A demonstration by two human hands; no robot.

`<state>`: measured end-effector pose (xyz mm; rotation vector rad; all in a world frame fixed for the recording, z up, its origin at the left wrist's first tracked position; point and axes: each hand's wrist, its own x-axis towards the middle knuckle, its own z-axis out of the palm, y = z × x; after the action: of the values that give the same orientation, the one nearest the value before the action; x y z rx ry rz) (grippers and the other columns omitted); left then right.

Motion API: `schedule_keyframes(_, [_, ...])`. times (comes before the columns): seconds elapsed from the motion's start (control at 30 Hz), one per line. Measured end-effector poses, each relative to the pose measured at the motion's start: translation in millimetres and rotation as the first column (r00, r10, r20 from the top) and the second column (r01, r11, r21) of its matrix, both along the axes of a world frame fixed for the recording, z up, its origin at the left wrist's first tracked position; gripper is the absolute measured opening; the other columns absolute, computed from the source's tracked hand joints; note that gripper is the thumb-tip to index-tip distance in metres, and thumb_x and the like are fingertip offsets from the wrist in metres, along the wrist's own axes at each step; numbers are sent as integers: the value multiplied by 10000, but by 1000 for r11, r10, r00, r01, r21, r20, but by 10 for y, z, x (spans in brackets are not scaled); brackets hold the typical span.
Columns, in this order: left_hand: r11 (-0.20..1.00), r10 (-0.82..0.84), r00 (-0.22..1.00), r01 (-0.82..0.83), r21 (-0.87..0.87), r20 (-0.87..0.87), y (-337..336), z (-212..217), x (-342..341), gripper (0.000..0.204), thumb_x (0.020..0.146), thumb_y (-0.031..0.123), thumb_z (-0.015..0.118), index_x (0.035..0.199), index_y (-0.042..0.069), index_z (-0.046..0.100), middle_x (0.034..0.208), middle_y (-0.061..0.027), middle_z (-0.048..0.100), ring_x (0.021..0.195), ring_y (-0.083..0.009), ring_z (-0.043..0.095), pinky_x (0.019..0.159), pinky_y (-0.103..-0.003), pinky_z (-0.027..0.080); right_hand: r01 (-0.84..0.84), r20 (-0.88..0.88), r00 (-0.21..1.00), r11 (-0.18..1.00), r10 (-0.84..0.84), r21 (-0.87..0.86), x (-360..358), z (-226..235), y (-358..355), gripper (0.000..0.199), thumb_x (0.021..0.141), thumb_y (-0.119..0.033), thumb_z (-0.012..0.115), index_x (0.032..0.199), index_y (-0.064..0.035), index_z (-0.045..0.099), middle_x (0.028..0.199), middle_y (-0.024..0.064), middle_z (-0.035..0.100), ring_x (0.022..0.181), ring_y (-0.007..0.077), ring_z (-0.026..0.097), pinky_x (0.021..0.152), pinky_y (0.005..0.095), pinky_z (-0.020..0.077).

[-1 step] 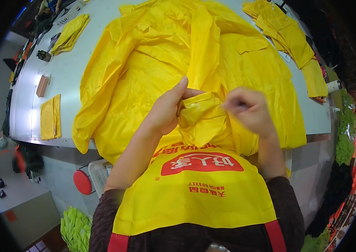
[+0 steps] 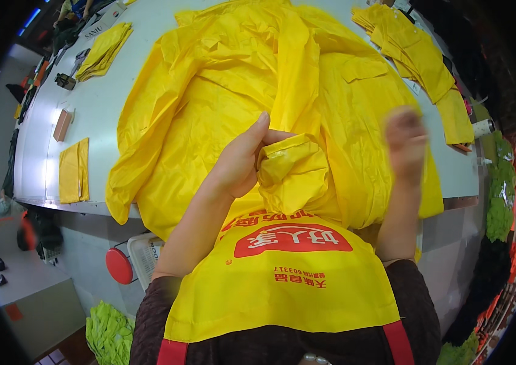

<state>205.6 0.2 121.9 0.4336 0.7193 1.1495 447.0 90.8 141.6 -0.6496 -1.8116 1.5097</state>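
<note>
Raincoat (image 2: pixel 221 103) plain bright yellow. Worktop (image 2: pixel 103 91) pale grey-white. Apron (image 2: pixel 282 292) yellow with red oval patch and red straps. Folded stacks (image 2: pixel 419 52) same yellow.

The person wears a bright yellow apron (image 2: pixel 282 286) with a red oval patch and red print on the bib and red straps at its lower corners, over a dark brown knit top whose sleeves (image 2: pixel 154 304), either side of the apron, end at bare forearms.
</note>
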Motion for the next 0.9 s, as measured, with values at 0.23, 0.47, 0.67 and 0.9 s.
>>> schedule_keyframes(0.23, [997,-59,993,54,55,103,-8,-24,-50,609,954,427,279,1078,-103,552,1053,-174,613,984,-239,592,892,-340,446,-164,-676,687,849,-268,-503,404,-352,620,431,927,-379,403,1080,-2,546,787,12,544,462,16,284,384,147,244])
schedule_keyframes(0.47, [981,-87,908,148,121,-409,-54,27,-81,296,881,236,527,990,-30,598,868,-47,632,764,-98,584,688,-237,466,-3,-173,985,992,-20,-128,-532,-658,-152,212,768,-183,709,722,-52,549,612,-80,463,567,0,379,496,175,290])
schedule_keyframes(0.67, [933,152,435,234,274,-888,-80,-130,-429,154,831,101,569,936,-3,612,764,-19,608,694,-95,553,653,-231,442,179,-179,980,753,-83,633,-742,-312,-95,193,672,-63,732,704,-61,541,653,68,499,570,225,469,514,310,381])
schedule_keyframes(0.9, [786,281,525,355,506,-804,-309,-100,-240,455,707,219,712,1058,9,513,940,-84,548,902,-190,519,822,-312,404,451,-209,873,564,-442,692,-833,-230,-25,150,757,-95,667,747,-55,523,679,86,506,577,248,470,532,317,383])
